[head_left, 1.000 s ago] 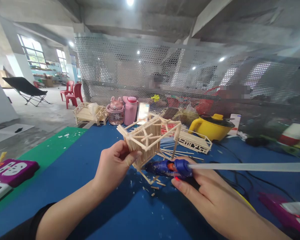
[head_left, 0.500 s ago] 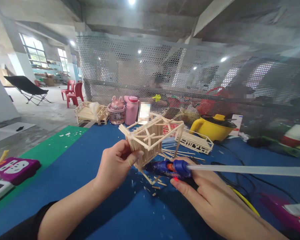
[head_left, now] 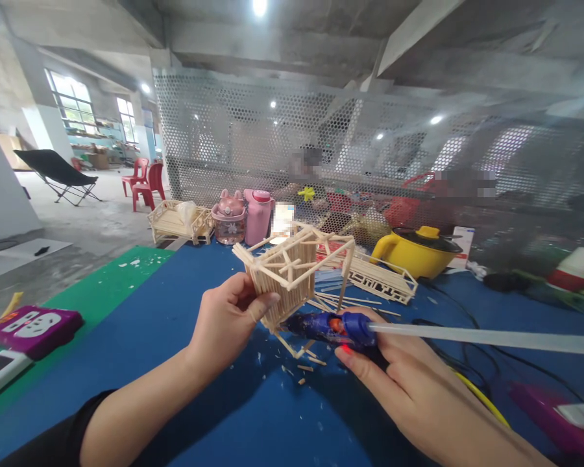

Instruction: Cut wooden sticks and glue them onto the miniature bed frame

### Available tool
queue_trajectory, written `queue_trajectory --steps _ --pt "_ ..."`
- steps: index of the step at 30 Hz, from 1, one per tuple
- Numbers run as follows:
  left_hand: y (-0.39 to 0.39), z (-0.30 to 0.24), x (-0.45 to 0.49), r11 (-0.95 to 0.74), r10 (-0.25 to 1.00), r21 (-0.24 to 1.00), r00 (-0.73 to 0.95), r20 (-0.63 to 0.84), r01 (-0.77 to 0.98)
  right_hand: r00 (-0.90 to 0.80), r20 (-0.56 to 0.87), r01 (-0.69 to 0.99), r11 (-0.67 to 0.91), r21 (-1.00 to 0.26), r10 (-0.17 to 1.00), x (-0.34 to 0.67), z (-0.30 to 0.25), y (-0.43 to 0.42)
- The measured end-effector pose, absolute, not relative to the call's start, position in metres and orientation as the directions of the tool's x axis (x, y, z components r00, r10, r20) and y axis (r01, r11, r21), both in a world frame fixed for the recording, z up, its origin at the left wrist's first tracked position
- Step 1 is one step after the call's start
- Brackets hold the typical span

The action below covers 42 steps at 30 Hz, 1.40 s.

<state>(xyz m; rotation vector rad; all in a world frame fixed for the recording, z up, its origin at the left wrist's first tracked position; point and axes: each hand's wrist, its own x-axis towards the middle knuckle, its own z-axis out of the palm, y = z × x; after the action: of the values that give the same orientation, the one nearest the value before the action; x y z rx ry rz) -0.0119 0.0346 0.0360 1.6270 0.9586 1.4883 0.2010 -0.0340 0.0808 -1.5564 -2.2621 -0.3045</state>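
My left hand (head_left: 226, 319) is closed on a small house frame made of wooden sticks (head_left: 292, 272), holding it tilted above the blue table top (head_left: 175, 324). My right hand (head_left: 399, 376) grips a blue hot glue gun (head_left: 333, 326). Its nozzle points left and touches the lower edge of the stick frame. A long clear glue stick (head_left: 486, 337) juts out of the gun's back toward the right. Small wood chips (head_left: 299, 373) lie on the table under the frame.
Behind the frame lie loose sticks and a flat stick ladder piece (head_left: 382, 277). A yellow pot (head_left: 416, 250), two pink bottles (head_left: 246, 217) and a stick bed model (head_left: 178, 222) stand at the back. A purple power strip (head_left: 32, 322) sits left, cables (head_left: 467, 353) right. People sit behind a perforated screen.
Both hands keep their grip and barely shift. The glue gun's nozzle stays at the frame's lower edge. The view has drifted slightly.
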Motion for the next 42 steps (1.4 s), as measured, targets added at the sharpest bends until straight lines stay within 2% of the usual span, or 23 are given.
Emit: queue_trajectory --steps 7,10,15,19,24,26,29,34,42 --pt "0.038 0.036 -0.011 -0.403 0.913 0.914 0.048 0.405 -0.058 -0.295 0.466 0.856 0.447 -0.258 0.834 0.21 0.077 -0.038" --pt "0.044 0.035 -0.011 -0.295 0.953 0.948 0.031 0.301 -0.122 -0.231 0.542 0.843 0.445 -0.303 0.808 0.219 0.074 -0.042" --pt "0.068 0.023 -0.018 0.149 0.988 0.956 0.068 -0.136 -0.251 0.034 0.61 0.93 0.198 -0.309 0.792 0.249 0.086 -0.038" --pt "0.085 0.009 -0.022 0.303 0.951 0.919 0.144 -0.274 -0.253 0.108 0.563 0.974 0.026 -0.226 0.82 0.285 0.1 -0.01" --pt "0.093 0.005 -0.024 0.358 0.928 0.904 0.192 -0.319 -0.232 0.163 0.432 0.98 -0.197 0.035 0.887 0.335 0.098 0.04" --pt "0.094 0.006 -0.025 0.361 0.924 0.907 0.212 -0.318 -0.217 0.135 0.401 0.967 -0.208 0.145 0.906 0.346 0.094 0.058" --pt "0.094 0.006 -0.024 0.366 0.914 0.911 0.256 -0.314 -0.19 0.015 0.356 0.958 -0.115 0.262 0.934 0.348 0.09 0.078" --pt "0.095 -0.002 -0.021 0.373 0.9 0.915 0.298 -0.317 -0.154 -0.067 0.284 0.977 0.006 0.211 0.956 0.336 0.082 0.101" --pt "0.096 -0.01 -0.02 0.34 0.927 0.929 0.22 -0.303 -0.15 0.03 0.241 0.996 -0.049 0.071 0.97 0.357 0.058 0.138"
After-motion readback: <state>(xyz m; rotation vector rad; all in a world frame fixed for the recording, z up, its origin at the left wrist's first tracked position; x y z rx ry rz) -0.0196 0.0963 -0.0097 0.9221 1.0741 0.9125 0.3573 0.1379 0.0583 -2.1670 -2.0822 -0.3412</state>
